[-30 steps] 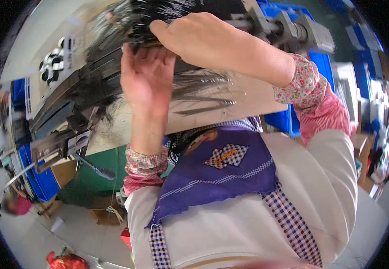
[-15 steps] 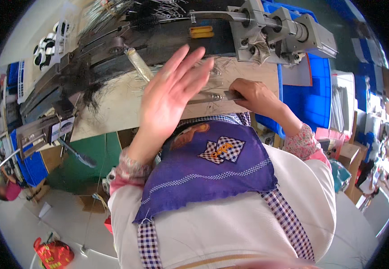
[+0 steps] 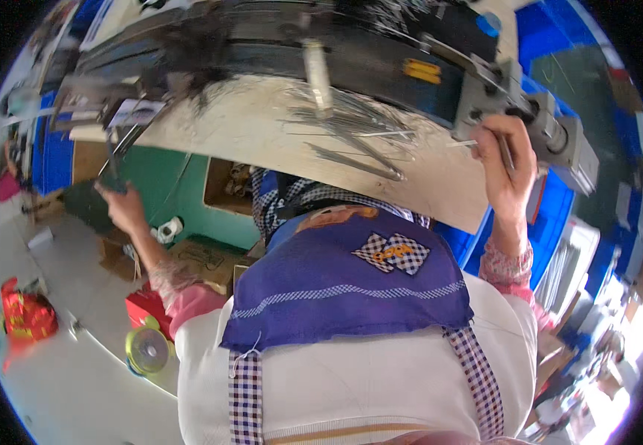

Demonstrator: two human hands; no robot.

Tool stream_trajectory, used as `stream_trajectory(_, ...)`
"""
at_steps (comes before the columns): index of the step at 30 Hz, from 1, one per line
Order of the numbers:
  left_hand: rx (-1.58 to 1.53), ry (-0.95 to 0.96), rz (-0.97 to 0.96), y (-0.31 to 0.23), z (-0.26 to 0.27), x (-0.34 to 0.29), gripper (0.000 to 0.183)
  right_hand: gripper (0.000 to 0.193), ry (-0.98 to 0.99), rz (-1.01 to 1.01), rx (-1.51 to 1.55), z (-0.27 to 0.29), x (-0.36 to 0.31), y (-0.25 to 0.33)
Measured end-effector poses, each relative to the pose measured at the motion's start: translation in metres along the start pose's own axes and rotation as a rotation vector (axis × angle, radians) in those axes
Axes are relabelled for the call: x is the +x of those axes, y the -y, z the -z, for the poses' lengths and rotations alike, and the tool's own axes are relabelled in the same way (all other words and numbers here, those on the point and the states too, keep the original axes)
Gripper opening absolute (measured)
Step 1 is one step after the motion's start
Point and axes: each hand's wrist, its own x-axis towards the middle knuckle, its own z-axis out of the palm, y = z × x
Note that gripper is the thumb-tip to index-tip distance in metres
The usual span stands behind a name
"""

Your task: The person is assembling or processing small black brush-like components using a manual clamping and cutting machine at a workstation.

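My left hand (image 3: 127,211) is at the far left, its fingers closed about the lower end of a dark lever handle (image 3: 116,169); blur softens the grip. At the right, my right hand (image 3: 508,163) is closed on a narrow grey metal piece (image 3: 505,152), its exact kind unclear. A thin pale tip (image 3: 461,143) sticks out leftward from the fingertips. This hand is right beside the grey metal clamp fixture (image 3: 559,137) at the bench's right end. Many thin metal rods (image 3: 351,122) lie loose on the wooden bench top (image 3: 255,111).
A dark machine bed (image 3: 277,55) runs along the back, with a pale wrapped handle (image 3: 317,78) angled over the bench. A yellow piece (image 3: 421,71) lies on it. Blue crates (image 3: 555,215) stand at the right. On the floor are a red bag (image 3: 28,311) and a small fan (image 3: 147,350).
My left hand has swung from above the bench down left to the lever. My right hand has moved right and up to the clamp fixture, still holding the metal piece. The view has shifted.
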Motion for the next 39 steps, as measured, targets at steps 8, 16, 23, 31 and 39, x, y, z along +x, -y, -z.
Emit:
stream_trajectory(8,-1.082,0.239,-0.890,-0.191,0.089,-0.116,0.072,0.008,0.123,-0.012,-0.175,-0.016,0.013,0.008)
stream_trajectory(16,-1.244,0.923,-0.952,-0.223,0.099,-0.120,0.021,0.024,0.166,0.396,-0.381,-0.042,0.056,0.052)
stream_trajectory(23,-1.758,1.165,-0.597,-0.281,0.057,-0.168,0.021,0.033,0.158,0.484,-0.635,-0.023,0.098,0.005)
stream_trajectory(31,-2.398,1.845,0.175,-0.266,0.139,-0.097,0.013,0.024,0.185,0.638,-0.871,-0.042,0.106,0.002)
stream_trajectory(39,-2.164,1.092,-0.369,-0.208,0.077,-0.093,0.014,0.013,0.007,0.573,-0.749,-0.020,0.117,0.004)
